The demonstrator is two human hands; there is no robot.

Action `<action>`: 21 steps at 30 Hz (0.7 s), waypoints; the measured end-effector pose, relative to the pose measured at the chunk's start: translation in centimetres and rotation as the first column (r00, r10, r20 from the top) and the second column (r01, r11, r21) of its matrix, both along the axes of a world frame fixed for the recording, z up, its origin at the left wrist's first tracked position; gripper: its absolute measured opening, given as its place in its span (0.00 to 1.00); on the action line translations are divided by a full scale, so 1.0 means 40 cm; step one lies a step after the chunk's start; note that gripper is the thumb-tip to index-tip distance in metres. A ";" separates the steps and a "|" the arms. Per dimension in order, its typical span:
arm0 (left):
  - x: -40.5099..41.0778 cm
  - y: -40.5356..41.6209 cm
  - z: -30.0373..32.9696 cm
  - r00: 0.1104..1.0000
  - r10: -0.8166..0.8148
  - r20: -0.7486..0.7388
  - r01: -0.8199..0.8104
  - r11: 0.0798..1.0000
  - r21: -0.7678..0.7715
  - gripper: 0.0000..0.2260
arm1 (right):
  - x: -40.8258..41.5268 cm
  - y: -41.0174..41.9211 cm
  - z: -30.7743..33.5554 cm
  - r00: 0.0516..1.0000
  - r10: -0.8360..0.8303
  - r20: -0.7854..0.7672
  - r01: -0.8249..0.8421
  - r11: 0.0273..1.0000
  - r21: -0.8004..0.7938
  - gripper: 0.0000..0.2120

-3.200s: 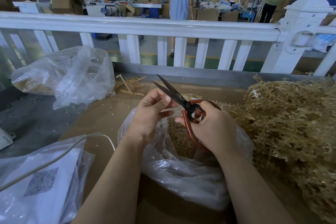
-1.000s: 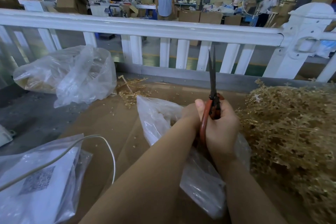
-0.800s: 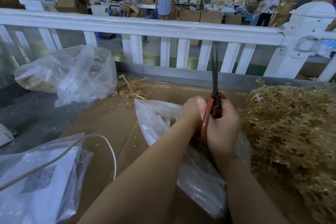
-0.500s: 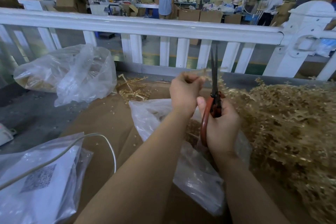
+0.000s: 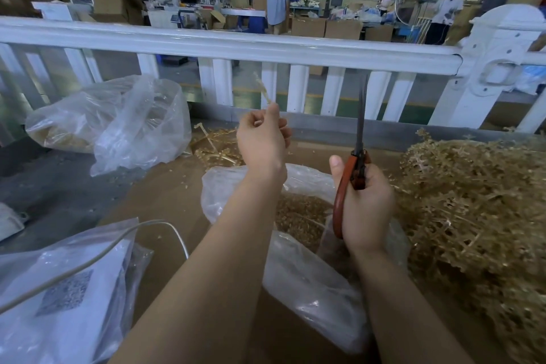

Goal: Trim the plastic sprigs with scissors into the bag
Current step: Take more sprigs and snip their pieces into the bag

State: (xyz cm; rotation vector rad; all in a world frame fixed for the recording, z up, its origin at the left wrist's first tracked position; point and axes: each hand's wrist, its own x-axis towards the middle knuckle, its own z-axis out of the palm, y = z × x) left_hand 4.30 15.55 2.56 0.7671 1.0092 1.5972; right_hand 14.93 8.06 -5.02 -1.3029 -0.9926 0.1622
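Above the middle of the cardboard-covered bench [image 5: 165,201], the person's left hand [image 5: 263,142] is raised with its fingers curled and pinched on a thin, pale gold plastic sprig [image 5: 263,90] that sticks up out of the fist, blurred against the white railing [image 5: 224,47]. To its right, the right hand [image 5: 365,207] is wrapped tight round the red loop handles of the steel scissors [image 5: 359,139], whose blades stand upright and together, apart from the sprig. Below and between the two forearms lies the clear plastic bag [image 5: 307,284], its mouth open toward the far edge and a heap of gold trimmings showing inside. Along the right edge of the bench a large tangled pile of untrimmed gold sprigs [image 5: 472,204] waits, and a few loose stems [image 5: 212,142] lie near the far edge.

By the look of it, the step in hand is presenting a fresh sprig for cutting: one piece is held up, not yet between the blades. The next move would call for opening the scissors, bringing sprig and blades together over the bag's mouth, and snipping so the cut bits fall inside. Since the sprig sits slightly left of and beyond the opening, the cut should be made lower and nearer the bag.
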 end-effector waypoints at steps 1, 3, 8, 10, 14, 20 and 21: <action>0.000 -0.004 -0.009 0.998 -0.007 -0.066 0.010 0.999 0.042 0.09 | 0.000 -0.001 0.001 1.000 0.010 -0.001 -0.010 1.000 0.003 0.20; 0.002 -0.013 -0.037 0.963 0.007 -0.270 0.030 0.990 0.135 0.08 | 0.000 -0.001 0.004 0.999 0.046 -0.011 -0.046 0.999 0.022 0.17; 0.000 -0.065 -0.115 0.719 0.095 -0.689 0.158 0.942 0.295 0.09 | 0.009 0.005 0.004 0.966 0.193 -0.172 -0.193 0.981 0.020 0.17; -0.008 -0.089 -0.150 0.542 0.218 -0.811 0.215 0.897 0.385 0.05 | 0.010 0.004 0.008 0.945 0.233 -0.232 -0.241 0.971 -0.008 0.21; -0.031 -0.115 -0.191 0.357 0.372 -0.857 0.340 0.802 0.490 0.04 | 0.016 0.011 0.008 0.929 0.221 -0.298 -0.263 0.958 -0.110 0.18; -0.030 -0.115 -0.196 0.372 0.377 -0.848 0.373 0.776 0.508 0.06 | 0.029 0.017 0.003 0.907 0.240 -0.347 -0.300 0.946 -0.127 0.10; -0.030 -0.117 -0.198 0.430 0.310 -0.848 0.375 0.793 0.480 0.07 | 0.031 0.013 0.004 0.890 0.267 -0.370 -0.320 0.943 -0.090 0.12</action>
